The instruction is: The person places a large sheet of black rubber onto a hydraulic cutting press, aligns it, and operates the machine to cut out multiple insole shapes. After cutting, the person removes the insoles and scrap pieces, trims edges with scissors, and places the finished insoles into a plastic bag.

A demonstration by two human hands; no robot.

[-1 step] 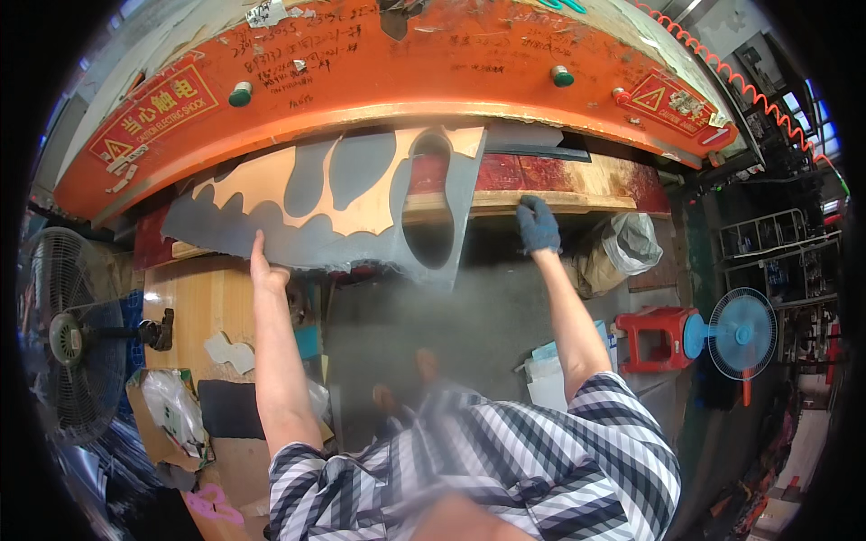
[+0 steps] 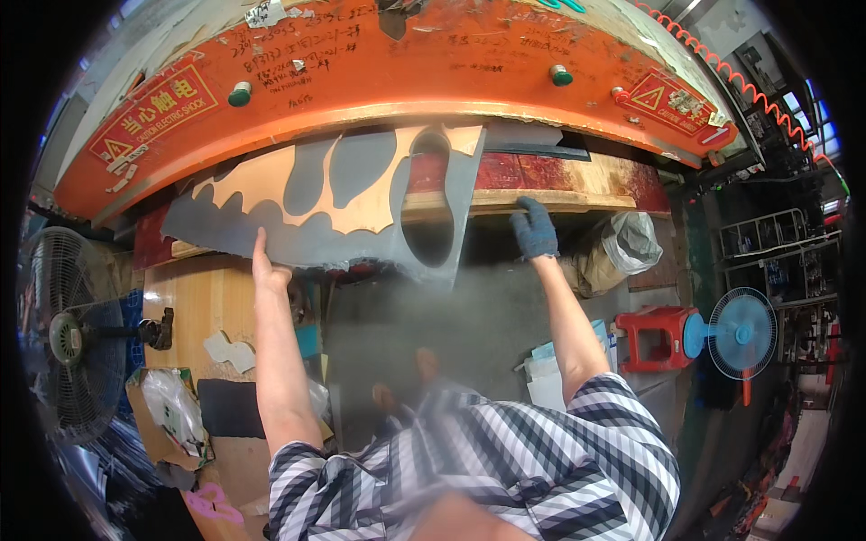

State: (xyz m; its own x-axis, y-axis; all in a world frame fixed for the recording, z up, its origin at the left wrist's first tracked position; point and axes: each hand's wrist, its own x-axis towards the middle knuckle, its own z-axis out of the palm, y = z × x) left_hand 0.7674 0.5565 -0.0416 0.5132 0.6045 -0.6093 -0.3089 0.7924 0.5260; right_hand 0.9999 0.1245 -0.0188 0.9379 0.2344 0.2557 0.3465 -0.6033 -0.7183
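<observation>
A large grey sheet [image 2: 244, 233] lies across the bench edge, its near edge overhanging. Through a sole-shaped hole near its right end, the red bench top and a wooden edge show. Tan scrap material [image 2: 370, 209] with curved cut-outs lies over the grey. My bare left hand [image 2: 271, 272] grips the sheet's near edge, thumb on top and the other fingers mostly hidden. My right hand [image 2: 537, 233], in a blue-grey glove, is open just in front of the bench's wooden edge [image 2: 577, 202]. Its fingers are apart and nothing shows in them.
An orange machine beam [image 2: 406, 81] with green buttons spans the far side. Right of my gloved hand stands a sack with a plastic liner [image 2: 631, 243], then a red stool [image 2: 651, 338] and a blue fan [image 2: 742, 332]. A large fan [image 2: 68, 335] stands left, beside a wooden table [image 2: 194, 302].
My right hand has shifted slightly left, and its fingers have straightened from a more curled shape. The left hand and the sheet look unchanged.
</observation>
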